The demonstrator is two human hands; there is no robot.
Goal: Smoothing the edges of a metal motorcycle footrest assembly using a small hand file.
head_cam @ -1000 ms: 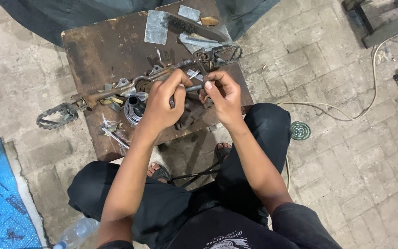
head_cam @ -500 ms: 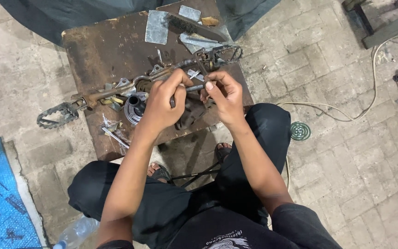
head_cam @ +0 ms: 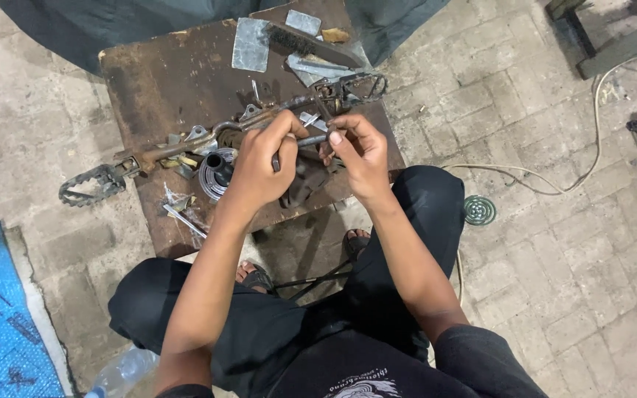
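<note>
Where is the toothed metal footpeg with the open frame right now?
In the head view, the toothed metal footpeg overhangs the rusty brown work board's left edge, left of the left hand.

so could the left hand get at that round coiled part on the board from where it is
Probably yes. The left hand sits just beside the round coiled part on the rusty board, with nothing between them. But its grip is closed on a small metal rod shared with the right hand.

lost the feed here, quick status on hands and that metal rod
Left hand and right hand both grip the short metal rod above the rusty table. Footpeg bar lies just behind.
</note>
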